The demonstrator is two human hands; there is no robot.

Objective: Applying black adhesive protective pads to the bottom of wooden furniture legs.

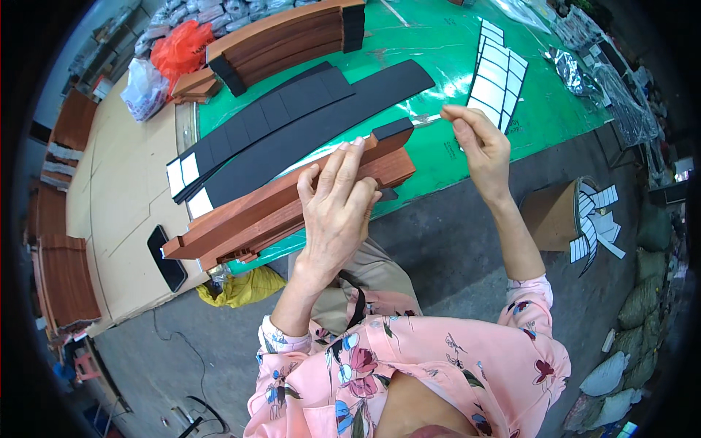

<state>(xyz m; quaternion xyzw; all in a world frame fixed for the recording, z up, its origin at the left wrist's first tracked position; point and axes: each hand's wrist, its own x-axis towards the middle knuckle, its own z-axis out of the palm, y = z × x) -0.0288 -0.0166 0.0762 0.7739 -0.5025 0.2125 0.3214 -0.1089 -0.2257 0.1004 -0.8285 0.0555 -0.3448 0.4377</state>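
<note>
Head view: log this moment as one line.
left hand: pressing on reddish-brown curved wooden slats | right hand: pinching thin pale strip | surface: green table | nearby: long black foam strips

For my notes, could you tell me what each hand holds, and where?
Left hand presses the wooden slats from above; right hand pinches a thin strip by its end.

Left hand (337,201) presses wooden strips (277,208); right hand (478,142) peels backing (429,119).

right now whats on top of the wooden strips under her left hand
A black foam pad sits on the far end of the wooden strips. The left hand presses on the top strip, hiding the wood beneath it. The right hand pinches a thin backing strip.
</note>
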